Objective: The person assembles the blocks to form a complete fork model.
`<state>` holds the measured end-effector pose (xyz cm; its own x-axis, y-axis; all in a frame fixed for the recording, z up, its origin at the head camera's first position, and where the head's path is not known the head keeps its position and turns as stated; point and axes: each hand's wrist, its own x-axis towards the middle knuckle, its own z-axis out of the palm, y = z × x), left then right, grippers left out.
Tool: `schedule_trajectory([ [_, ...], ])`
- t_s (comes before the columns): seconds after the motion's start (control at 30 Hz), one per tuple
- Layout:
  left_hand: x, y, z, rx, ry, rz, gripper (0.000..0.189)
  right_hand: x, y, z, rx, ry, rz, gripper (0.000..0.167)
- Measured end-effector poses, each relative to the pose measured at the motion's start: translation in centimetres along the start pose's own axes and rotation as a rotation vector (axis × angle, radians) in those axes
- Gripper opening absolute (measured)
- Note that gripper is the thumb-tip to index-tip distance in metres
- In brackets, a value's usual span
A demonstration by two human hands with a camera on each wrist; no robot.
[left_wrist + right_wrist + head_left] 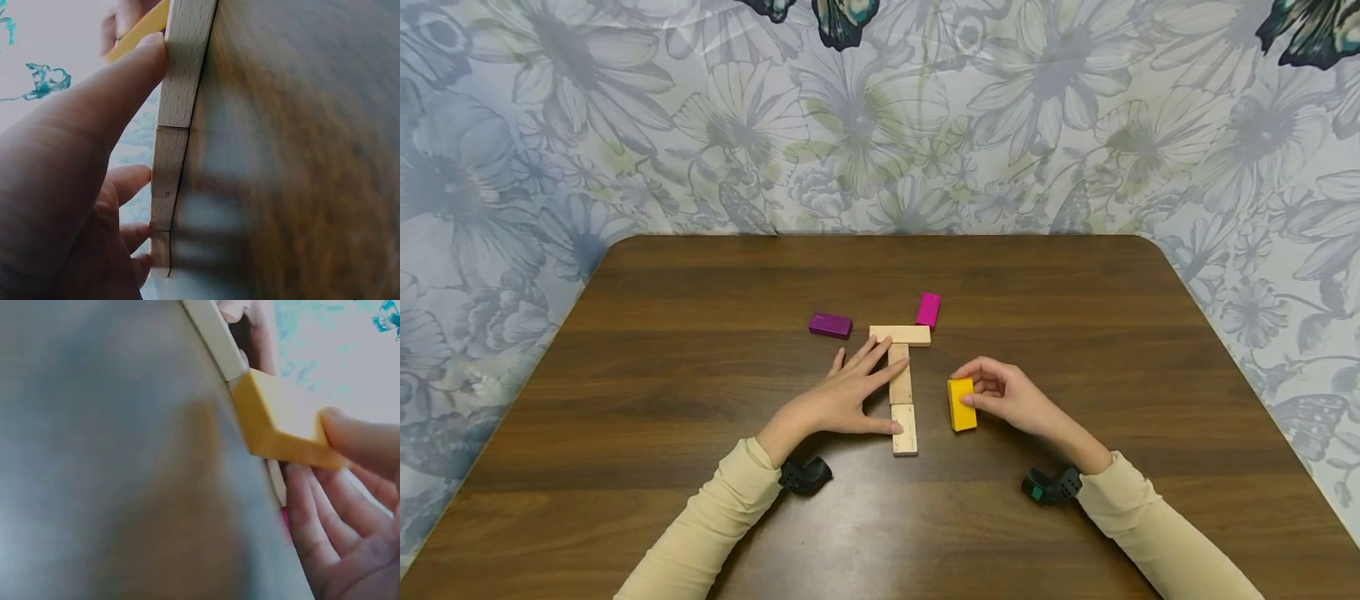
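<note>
Three plain wooden blocks form a T on the table: two end to end as a stem, the near one (907, 443) and the middle one (896, 392), with a crosswise block (913, 337) at the far end. My left hand (838, 402) lies over them from the left, fingers spread. Its thumb rests on the near block and its fingertips touch the other two, as the left wrist view shows along their sides. To the right of the stem, my right hand (1015, 400) pinches a yellow block (957, 410) between thumb and fingers. In the right wrist view the yellow block (250, 415) is tilted.
Beyond the T, a magenta block (929, 308) lies close behind the crosswise block's right end. A purple block (831, 325) lies to its left. The brown wooden table (700, 283) has rounded far corners and meets a flowered wall covering (880, 150).
</note>
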<state>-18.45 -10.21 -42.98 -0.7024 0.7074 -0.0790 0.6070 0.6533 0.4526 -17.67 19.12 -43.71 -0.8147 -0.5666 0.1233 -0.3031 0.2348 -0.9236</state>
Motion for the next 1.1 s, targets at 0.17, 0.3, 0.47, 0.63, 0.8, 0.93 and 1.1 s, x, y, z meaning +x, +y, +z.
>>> schedule_trajectory([
  [0.17, -0.1, 0.0, -0.1, -0.001, 0.002, 0.007, 0.090, 3.1, -1.1, -0.8, 0.013, 0.158, 0.030, 0.024],
  [0.3, -0.1, -0.1, -0.2, -0.004, 0.005, 0.006, 0.090, 6.5, -2.5, -1.2, 0.032, 0.234, 0.036, 0.024],
  [0.47, -0.1, 0.0, -0.3, 0.000, -0.007, -0.007, 0.091, 10.7, -2.1, -1.1, -0.024, 0.270, 0.035, 0.024],
  [0.63, 0.0, 0.2, -0.4, -0.013, -0.018, -0.012, 0.091, 13.6, -0.8, -0.7, -0.089, 0.290, 0.076, 0.022],
  [0.8, -0.1, 0.3, -0.3, 0.000, -0.014, -0.014, 0.090, 15.6, -0.4, -0.3, -0.143, 0.264, 0.087, 0.022],
  [0.93, -0.1, 0.2, -0.2, 0.006, -0.016, -0.013, 0.090, 16.5, -0.1, -0.1, -0.238, 0.227, 0.095, 0.021],
  [1.1, 0.0, 0.1, -0.2, 0.009, -0.017, -0.010, 0.090, 17.0, 0.5, 0.0, -0.305, 0.201, 0.114, 0.021],
])
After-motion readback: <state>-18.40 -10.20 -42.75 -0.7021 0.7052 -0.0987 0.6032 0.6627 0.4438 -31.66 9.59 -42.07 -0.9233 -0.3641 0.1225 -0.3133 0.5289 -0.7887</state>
